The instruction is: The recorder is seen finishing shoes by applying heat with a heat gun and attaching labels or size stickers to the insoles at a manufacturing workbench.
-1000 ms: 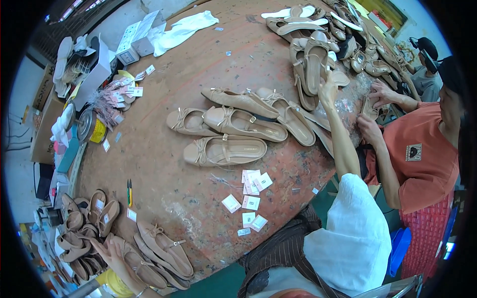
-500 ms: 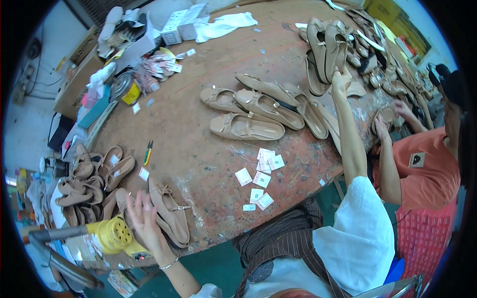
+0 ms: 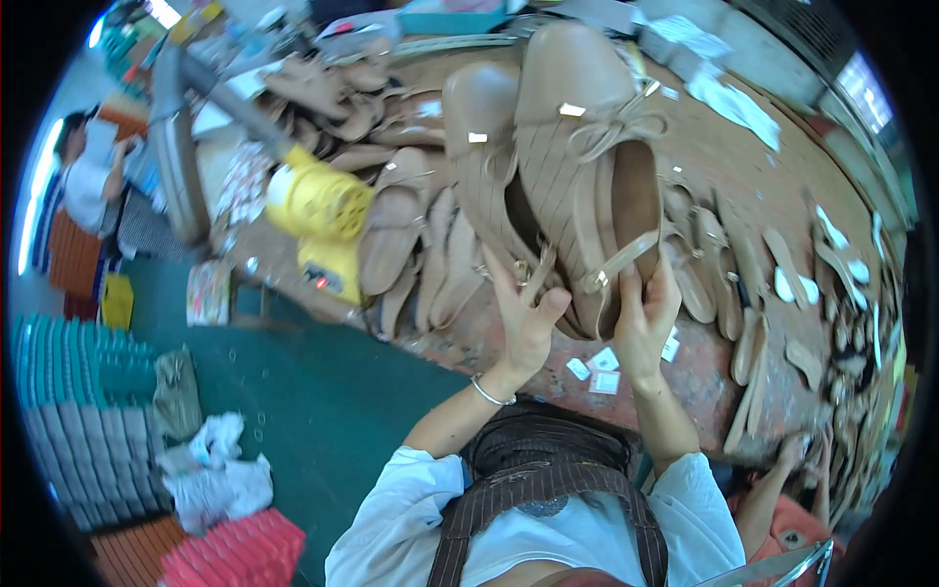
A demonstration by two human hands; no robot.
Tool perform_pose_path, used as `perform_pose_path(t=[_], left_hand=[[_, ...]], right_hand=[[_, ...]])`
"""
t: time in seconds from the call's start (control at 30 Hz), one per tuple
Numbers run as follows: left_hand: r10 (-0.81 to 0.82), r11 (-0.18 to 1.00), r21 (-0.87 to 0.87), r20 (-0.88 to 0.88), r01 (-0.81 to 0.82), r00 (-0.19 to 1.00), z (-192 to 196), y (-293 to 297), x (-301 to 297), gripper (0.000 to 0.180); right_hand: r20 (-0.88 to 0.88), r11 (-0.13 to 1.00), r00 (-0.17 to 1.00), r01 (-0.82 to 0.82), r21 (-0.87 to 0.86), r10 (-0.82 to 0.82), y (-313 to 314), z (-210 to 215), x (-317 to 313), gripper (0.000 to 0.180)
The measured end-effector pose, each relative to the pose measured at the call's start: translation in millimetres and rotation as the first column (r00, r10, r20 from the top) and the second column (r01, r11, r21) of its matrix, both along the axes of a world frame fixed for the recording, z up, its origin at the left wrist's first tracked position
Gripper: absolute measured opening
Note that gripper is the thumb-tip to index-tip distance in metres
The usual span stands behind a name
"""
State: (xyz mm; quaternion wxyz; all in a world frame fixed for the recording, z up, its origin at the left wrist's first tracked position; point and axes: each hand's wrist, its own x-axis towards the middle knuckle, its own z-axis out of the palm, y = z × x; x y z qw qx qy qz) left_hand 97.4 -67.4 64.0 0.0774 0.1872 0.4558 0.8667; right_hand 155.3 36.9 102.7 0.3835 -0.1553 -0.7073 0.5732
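Note:
A pair of beige flat shoes is raised close in front of me, toes pointing away, with thin bows and gold-coloured clips. My left hand is closed at the heel end of the left shoe. At the heel of the right shoe, my right hand grips with the thumb near the buckled strap. The two shoes overlap side by side. Nearest to my left hand on the bench, more beige shoes lie next to a yellow machine head. Part of the bench is hidden behind the raised pair.
White tags lie near the front edge of the worn bench. More shoes spread along the right. A co-worker's hands show at lower right. Stacked crates stand on the green floor, and another person sits at far left.
My view has turned left. My right hand has come back from the far right with the shoes, and my left hand, open before beside the yellow machine, now grips one of them.

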Motion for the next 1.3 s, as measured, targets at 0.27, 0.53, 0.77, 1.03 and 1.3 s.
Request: perform_pose_path(t=[0.27,0.53,0.77,1.03,1.3], left_hand=[[0.327,0.942,-0.133,0.146,-0.309,0.934,-20.8,-102.0,15.7,0.142],[0.567,0.792,-0.326,0.080,-0.516,0.820,-13.5,-198.1,35.2,0.122],[0.589,0.764,-0.190,0.597,-0.617,0.545,-49.8,-281.4,17.9,0.057],[0.397,0.820,0.185,0.497,-0.542,0.771,-36.1,-313.6,-55.6,0.059],[0.311,0.825,0.281,0.500,-0.491,0.809,-34.3,-309.8,-110.4,0.056]], right_hand=[[0.235,0.875,0.889,-0.439,0.203,0.392,-72.5,-11.8,-12.3,0.018],[0.427,0.623,0.557,-0.782,-0.018,0.712,-163.9,-21.6,-43.2,0.034],[0.150,0.362,0.410,-0.892,0.269,0.900,-213.3,-24.1,-60.6,0.035],[0.381,0.456,0.385,-0.882,-0.115,0.841,-147.1,-66.5,-51.7,0.019],[0.541,0.734,0.541,-0.637,-0.237,0.644,-89.1,-115.9,-38.8,0.018]])
